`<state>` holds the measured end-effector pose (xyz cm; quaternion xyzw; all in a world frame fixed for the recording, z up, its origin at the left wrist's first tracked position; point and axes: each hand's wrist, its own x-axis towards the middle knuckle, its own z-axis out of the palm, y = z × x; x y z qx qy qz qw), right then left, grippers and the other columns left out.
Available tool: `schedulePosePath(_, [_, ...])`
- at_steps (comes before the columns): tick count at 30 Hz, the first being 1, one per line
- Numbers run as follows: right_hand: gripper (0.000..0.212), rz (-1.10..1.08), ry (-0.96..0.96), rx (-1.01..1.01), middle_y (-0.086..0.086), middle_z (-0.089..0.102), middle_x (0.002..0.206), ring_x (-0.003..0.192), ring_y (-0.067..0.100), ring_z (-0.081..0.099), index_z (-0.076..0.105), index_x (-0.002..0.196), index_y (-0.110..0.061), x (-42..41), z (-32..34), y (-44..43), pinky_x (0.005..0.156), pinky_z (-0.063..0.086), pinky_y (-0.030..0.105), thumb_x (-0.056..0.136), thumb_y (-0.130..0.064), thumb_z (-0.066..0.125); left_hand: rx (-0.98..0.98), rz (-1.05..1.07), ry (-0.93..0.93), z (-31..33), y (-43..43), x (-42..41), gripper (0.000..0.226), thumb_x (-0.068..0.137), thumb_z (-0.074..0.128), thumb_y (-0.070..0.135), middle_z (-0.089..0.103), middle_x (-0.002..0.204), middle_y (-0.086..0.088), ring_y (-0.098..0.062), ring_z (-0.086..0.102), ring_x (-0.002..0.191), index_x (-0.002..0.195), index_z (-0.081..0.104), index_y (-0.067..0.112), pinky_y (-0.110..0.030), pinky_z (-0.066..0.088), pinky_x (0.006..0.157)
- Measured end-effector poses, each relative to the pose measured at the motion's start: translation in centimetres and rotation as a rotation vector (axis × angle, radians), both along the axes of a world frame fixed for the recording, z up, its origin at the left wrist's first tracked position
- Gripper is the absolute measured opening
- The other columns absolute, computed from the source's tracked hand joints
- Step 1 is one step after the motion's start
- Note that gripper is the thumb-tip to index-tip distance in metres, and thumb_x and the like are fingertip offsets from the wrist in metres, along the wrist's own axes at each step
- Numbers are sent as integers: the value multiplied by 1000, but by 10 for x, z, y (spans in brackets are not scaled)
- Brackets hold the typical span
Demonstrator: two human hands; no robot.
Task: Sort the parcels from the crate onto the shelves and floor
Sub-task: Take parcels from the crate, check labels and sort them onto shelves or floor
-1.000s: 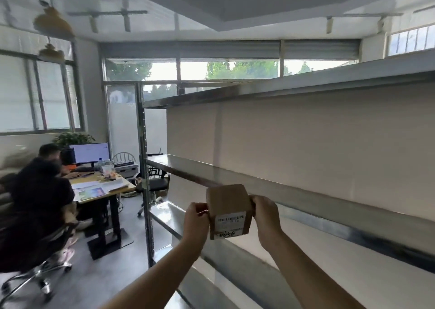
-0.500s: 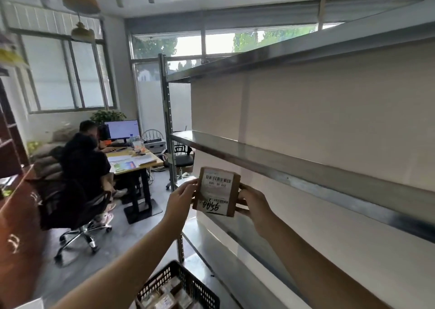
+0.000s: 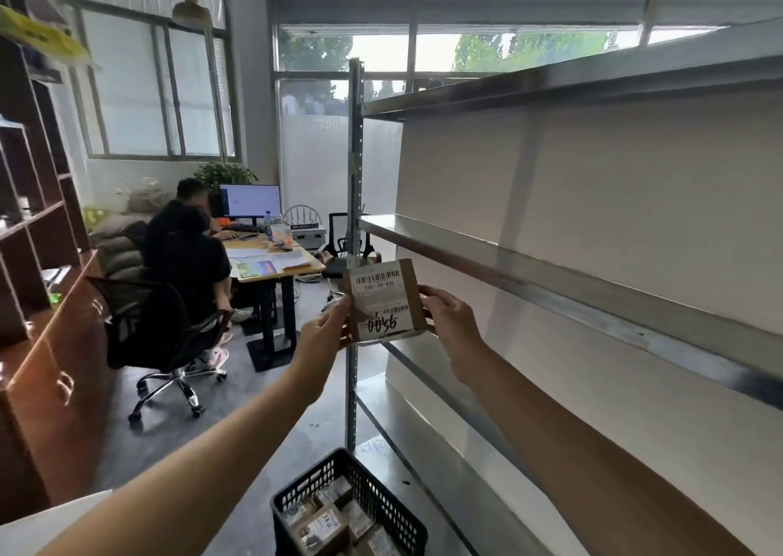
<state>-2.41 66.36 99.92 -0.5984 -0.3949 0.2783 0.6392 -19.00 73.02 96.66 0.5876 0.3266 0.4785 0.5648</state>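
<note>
Crate (image 3: 381, 509) sits at 6 o'clock, more parcels (image 3: 322, 528) inside. Above it the held parcel (image 3: 383, 299) could slip and drop, since only finger pinches at its edges carry it. Left hand (image 3: 326, 339) clamps its 8 o'clock corner, right hand (image 3: 449, 322) its 3 o'clock edge, arms outstretched. Shelves (image 3: 551, 286) stand at 3 o'clock.
</note>
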Motion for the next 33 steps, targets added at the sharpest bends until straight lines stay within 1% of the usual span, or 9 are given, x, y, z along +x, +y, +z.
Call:
schedulePosePath(2, [27,7,-11,-15,8,73,108,97,18,70,70,114,-17,-14,-2,16,84,58,30,96,-10,51,-2,17,-24,-3,13,-14,29,102,48,27,74,89,-7,-5,72,70,114,66,8,-12,52,58])
schedulePosePath(4, [26,39,9,-28,8,74,105,91,17,71,70,113,-17,-26,-6,31,77,60,27,97,-9,50,-3,34,-32,-7,27,-27,25,102,48,23,71,88,-6,0,69,61,115,64,10,-9,48,51])
schedulePosePath(6, [27,58,27,-31,7,73,99,77,12,69,70,112,-15,-34,-10,45,59,57,19,97,-7,49,-20,33,-35,-13,42,-39,25,102,49,24,73,86,-5,-2,70,64,115,65,9,-11,51,54])
schedulePosePath(7, [27,59,25,-34,7,73,96,75,11,69,70,110,-15,-38,-13,52,58,57,19,97,-6,48,-38,29,-35,-16,50,-44,27,101,50,24,74,87,-5,-5,72,69,116,65,7,-13,53,57])
schedulePosePath(10, [32,76,15,-82,7,75,98,86,19,72,73,99,-23,-46,-24,76,82,60,36,94,-4,47,-76,45,-35,-26,66,-55,27,99,54,27,76,93,-7,-15,74,82,115,66,8,-18,57,67])
schedulePosePath(14, [36,89,55,-108,11,73,106,98,26,70,74,85,-26,-47,-31,100,91,57,45,89,-4,46,-80,80,-45,-29,79,-57,14,98,57,25,76,91,-6,-15,74,81,102,68,17,-20,58,67])
schedulePosePath(25, [32,214,102,-47,13,75,96,90,29,73,72,99,-22,-10,-19,163,82,60,47,92,-6,46,-36,225,-14,-10,116,-19,29,102,47,30,77,87,-4,-17,74,82,101,71,13,-20,57,63])
schedulePosePath(29, [27,286,146,-40,15,75,97,91,30,72,71,101,-17,14,-19,188,80,59,42,91,-3,50,-36,298,-52,-9,132,4,32,101,49,28,76,96,-9,-16,74,82,115,69,6,-19,56,62])
schedulePosePath(33, [32,355,163,-42,15,74,96,83,25,72,69,111,-13,35,-23,207,62,56,26,92,-2,46,-39,345,-45,-14,147,24,31,101,50,25,75,98,-10,-14,74,79,120,67,6,-16,54,60])
